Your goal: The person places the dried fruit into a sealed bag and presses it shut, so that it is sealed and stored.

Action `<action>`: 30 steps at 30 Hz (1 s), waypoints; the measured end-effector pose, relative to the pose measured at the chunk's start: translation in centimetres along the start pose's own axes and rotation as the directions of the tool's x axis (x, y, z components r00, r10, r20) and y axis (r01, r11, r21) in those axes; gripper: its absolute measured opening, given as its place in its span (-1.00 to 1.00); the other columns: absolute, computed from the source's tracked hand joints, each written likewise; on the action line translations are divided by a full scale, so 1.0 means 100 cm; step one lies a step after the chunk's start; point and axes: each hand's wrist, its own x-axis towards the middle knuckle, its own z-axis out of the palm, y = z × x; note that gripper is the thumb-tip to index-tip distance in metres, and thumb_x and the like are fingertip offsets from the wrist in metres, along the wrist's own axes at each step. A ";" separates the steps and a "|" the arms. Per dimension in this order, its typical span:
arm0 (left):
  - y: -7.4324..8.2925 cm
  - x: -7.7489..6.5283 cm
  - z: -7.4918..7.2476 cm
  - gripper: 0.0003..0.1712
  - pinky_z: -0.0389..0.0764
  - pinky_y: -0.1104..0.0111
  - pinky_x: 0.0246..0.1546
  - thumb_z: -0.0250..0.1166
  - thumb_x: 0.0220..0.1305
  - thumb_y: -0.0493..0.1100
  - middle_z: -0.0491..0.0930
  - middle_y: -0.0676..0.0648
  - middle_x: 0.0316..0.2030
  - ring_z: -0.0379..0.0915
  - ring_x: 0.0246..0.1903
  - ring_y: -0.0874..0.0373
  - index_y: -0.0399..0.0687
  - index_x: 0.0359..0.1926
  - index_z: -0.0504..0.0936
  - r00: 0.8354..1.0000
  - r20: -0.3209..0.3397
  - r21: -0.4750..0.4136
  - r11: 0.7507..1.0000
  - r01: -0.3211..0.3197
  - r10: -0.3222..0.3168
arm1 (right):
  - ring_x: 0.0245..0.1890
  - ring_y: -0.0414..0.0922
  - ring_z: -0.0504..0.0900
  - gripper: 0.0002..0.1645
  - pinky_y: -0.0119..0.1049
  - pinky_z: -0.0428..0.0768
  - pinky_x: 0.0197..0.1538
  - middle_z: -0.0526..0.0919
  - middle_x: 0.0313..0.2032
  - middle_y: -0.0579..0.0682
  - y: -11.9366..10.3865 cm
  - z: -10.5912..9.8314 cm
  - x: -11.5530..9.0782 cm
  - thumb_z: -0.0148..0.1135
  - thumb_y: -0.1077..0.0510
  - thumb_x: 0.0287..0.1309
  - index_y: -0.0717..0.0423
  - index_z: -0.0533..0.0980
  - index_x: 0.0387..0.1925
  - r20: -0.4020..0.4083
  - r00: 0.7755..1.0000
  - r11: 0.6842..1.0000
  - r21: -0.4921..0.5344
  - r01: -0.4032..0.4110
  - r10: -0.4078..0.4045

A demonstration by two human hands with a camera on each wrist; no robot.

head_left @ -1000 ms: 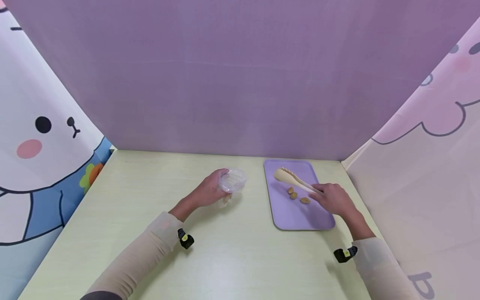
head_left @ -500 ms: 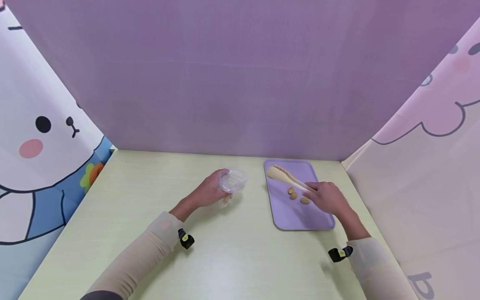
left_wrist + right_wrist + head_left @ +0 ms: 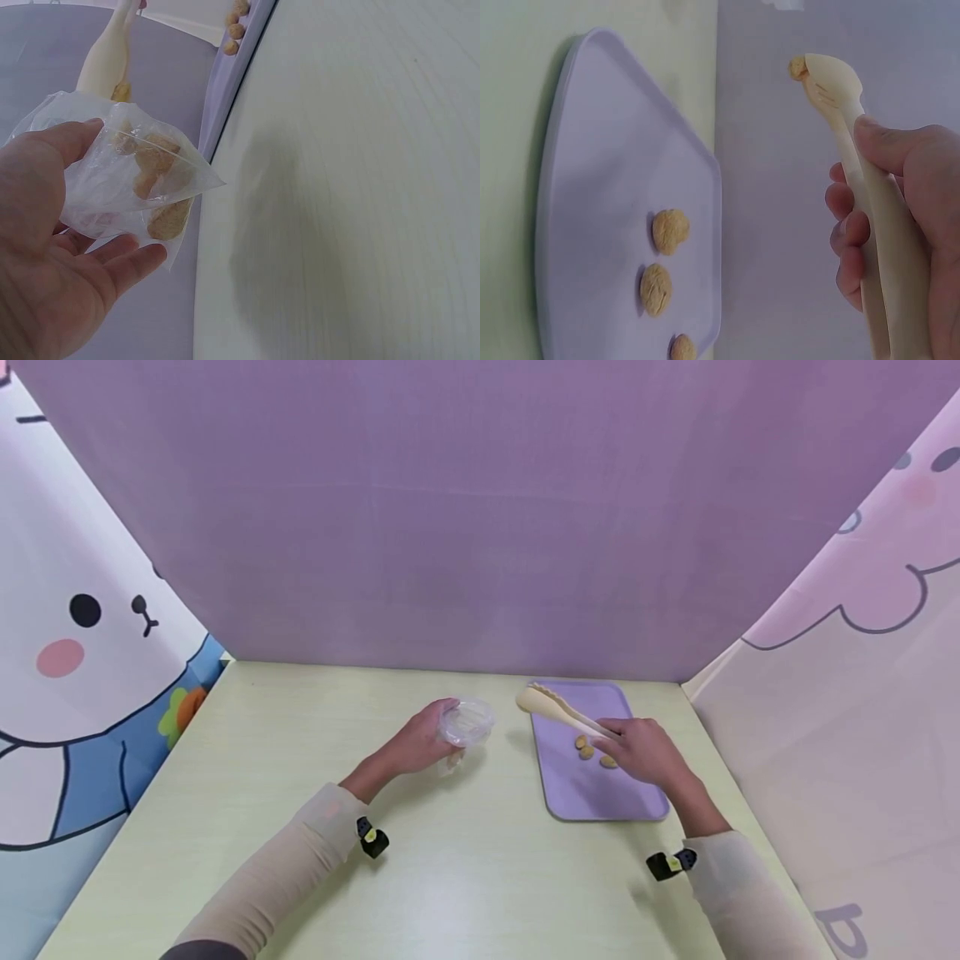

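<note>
In the head view, my left hand (image 3: 420, 745) holds up a clear plastic bag (image 3: 467, 723), its mouth spread wide. The left wrist view shows several brown lumps (image 3: 156, 156) inside the bag. My right hand (image 3: 649, 752) grips a pair of cream tongs (image 3: 558, 710) above the tray. Between the tips of the tongs a small rough brown lump (image 3: 796, 68) is pinched, seen in the right wrist view. More wrinkled brown lumps (image 3: 656, 289) lie on the purple tray (image 3: 573, 793); I cannot tell their exact kind.
The tray stands on a pale wood-grain table (image 3: 465, 877), to the right of the bag. A purple backdrop (image 3: 480, 527) rises behind the table. Printed cloths (image 3: 97, 710) hang at both sides.
My right hand has carried the tongs leftward across the tray, so their tips now reach past its left edge toward the bag. My left hand and the bag have stayed in place.
</note>
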 end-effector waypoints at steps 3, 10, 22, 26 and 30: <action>0.001 0.000 0.000 -0.06 0.39 -0.14 0.36 0.45 0.23 -0.11 0.33 -0.28 0.42 0.33 0.37 -0.20 -0.22 0.51 0.18 1.000 0.002 0.000 1.000 0.001 -0.001 | -0.60 -0.21 0.40 -0.63 -0.29 0.34 -0.46 0.62 -0.61 -0.21 -0.005 -0.001 0.002 0.30 0.01 0.33 0.02 0.68 0.10 0.001 1.000 1.000 0.014 0.000 0.000; 0.002 0.001 0.000 -0.06 0.39 -0.14 0.36 0.44 0.23 -0.12 0.34 -0.27 0.42 0.34 0.36 -0.19 -0.21 0.52 0.18 1.000 0.005 -0.006 1.000 0.009 -0.009 | -0.64 -0.31 0.49 -0.73 -0.30 0.41 -0.46 0.70 -0.56 -0.26 -0.015 -0.001 0.008 0.31 0.00 0.33 -0.03 0.70 0.00 -0.006 1.000 0.999 0.046 0.026 -0.026; 0.004 0.001 0.000 -0.08 0.38 -0.15 0.36 0.42 0.25 -0.13 0.32 -0.27 0.43 0.32 0.37 -0.20 -0.18 0.53 0.17 1.000 0.013 -0.001 1.000 0.018 -0.018 | -0.60 -0.29 0.45 -0.84 -0.33 0.40 -0.46 0.65 -0.60 -0.30 -0.036 0.004 0.019 0.32 0.03 0.32 -0.07 0.68 -0.12 0.004 0.998 0.998 0.043 0.055 -0.055; 0.005 0.000 0.000 -0.08 0.38 -0.15 0.36 0.41 0.26 -0.12 0.32 -0.27 0.43 0.33 0.37 -0.20 -0.19 0.53 0.16 1.000 0.014 -0.006 1.000 0.016 -0.016 | -0.62 -0.32 0.46 -0.78 -0.35 0.41 -0.48 0.67 -0.61 -0.23 -0.041 0.004 0.021 0.33 0.03 0.31 -0.03 0.69 -0.06 0.005 0.997 0.996 0.052 0.078 -0.078; 0.004 0.001 0.000 -0.09 0.39 -0.14 0.36 0.41 0.27 -0.13 0.33 -0.27 0.42 0.34 0.36 -0.20 -0.20 0.53 0.16 1.000 0.011 0.001 1.000 0.001 -0.001 | -0.62 -0.35 0.49 -0.70 -0.35 0.44 -0.47 0.64 -0.64 -0.25 -0.044 0.005 0.021 0.34 0.02 0.30 0.00 0.69 0.02 -0.012 0.994 0.994 0.038 0.105 -0.105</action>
